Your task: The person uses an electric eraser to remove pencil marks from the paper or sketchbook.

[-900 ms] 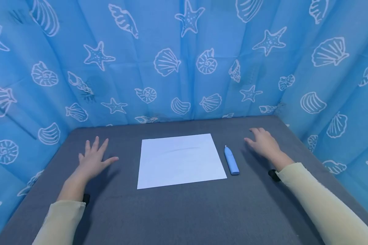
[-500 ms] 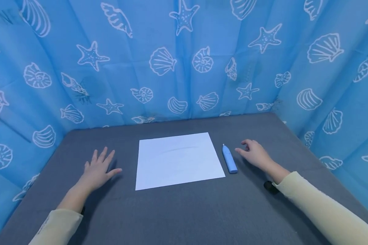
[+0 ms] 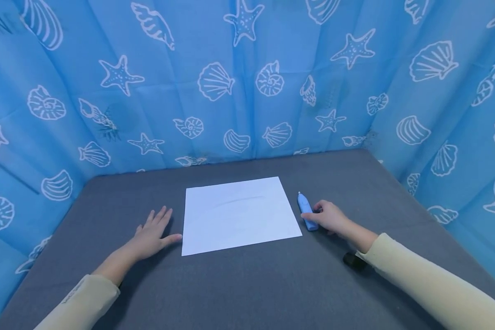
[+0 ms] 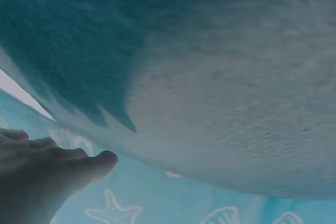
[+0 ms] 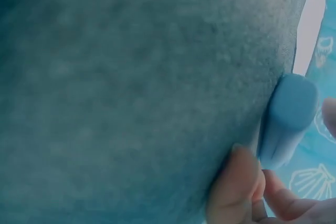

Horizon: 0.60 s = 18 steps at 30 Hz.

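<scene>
A blue electric eraser (image 3: 304, 204), tapered with a small white tip, lies on the table just right of a white sheet of paper (image 3: 241, 224). My right hand (image 3: 330, 217) is around its thick rear end, the thumb over it in the head view. In the right wrist view a gap shows between thumb and electric eraser (image 5: 294, 103), and the bent fingers (image 5: 236, 187) are close on the other side. Palm down and fingers spread, my left hand (image 3: 150, 238) is low over the table, its thumb tip at the paper's left edge. The left wrist view shows this hand (image 4: 47, 174) from the side.
A dark grey cloth covers the table (image 3: 231, 293). Behind and to both sides hangs a blue curtain (image 3: 181, 59) with white shells and starfish. One faint curved line crosses the paper. Black wrist straps show at the sleeves (image 3: 429, 279).
My right hand has moved left and down onto the electric eraser's rear end. My left hand has come right and down to the paper's edge. Paper and electric eraser lie as before.
</scene>
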Tool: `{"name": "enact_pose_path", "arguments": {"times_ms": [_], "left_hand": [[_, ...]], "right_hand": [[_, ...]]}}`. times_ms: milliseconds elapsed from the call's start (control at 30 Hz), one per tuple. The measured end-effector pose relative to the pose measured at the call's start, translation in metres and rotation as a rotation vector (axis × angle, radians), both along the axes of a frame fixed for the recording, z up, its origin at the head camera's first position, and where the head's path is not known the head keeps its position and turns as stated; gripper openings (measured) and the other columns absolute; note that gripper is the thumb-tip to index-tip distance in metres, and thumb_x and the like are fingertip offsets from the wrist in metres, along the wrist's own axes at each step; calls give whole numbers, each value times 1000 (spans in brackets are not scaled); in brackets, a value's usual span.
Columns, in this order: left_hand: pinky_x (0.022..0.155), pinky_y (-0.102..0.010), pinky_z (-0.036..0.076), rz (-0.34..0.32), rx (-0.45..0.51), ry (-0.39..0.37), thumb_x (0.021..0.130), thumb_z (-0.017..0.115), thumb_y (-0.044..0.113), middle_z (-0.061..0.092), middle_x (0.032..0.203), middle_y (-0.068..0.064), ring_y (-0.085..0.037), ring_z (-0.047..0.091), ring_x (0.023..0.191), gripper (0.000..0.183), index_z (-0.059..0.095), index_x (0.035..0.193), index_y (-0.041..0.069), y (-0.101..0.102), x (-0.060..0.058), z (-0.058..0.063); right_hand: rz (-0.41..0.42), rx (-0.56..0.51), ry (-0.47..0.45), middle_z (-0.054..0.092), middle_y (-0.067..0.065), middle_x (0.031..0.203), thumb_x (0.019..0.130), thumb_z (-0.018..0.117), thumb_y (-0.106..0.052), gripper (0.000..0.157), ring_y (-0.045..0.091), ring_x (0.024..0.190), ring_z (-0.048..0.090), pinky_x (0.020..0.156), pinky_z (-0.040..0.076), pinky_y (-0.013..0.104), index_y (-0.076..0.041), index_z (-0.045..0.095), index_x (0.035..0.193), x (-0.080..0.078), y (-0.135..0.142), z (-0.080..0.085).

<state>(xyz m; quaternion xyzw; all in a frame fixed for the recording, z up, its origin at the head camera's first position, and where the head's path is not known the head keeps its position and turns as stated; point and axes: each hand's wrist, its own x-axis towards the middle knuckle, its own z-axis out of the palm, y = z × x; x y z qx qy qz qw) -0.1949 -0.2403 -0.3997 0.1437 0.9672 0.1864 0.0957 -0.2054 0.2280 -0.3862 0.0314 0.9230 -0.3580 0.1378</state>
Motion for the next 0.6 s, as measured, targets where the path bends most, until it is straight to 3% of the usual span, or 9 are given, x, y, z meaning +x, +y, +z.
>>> {"name": "enact_pose_path", "arguments": {"times_ms": [300, 600], "left_hand": [[101, -77, 10, -73, -26, -24, 91, 58, 56, 12, 158, -27, -53, 3, 141, 93, 20, 152, -3, 18, -7, -6], [102, -76, 10, -100, -84, -71, 87, 62, 58, 14, 158, -26, -52, 5, 142, 96, 24, 152, -2, 23, -7, -12]], "right_hand": [[-13, 80, -43, 49, 10, 81, 89, 69, -29, 38, 20, 67, 48, 53, 41, 28, 4, 53, 97, -10, -5, -3], [-40, 41, -10, 49, 8, 74, 89, 62, -19, 22, 15, 58, 48, 49, 41, 27, 1, 51, 88, -15, -1, -1]]}}
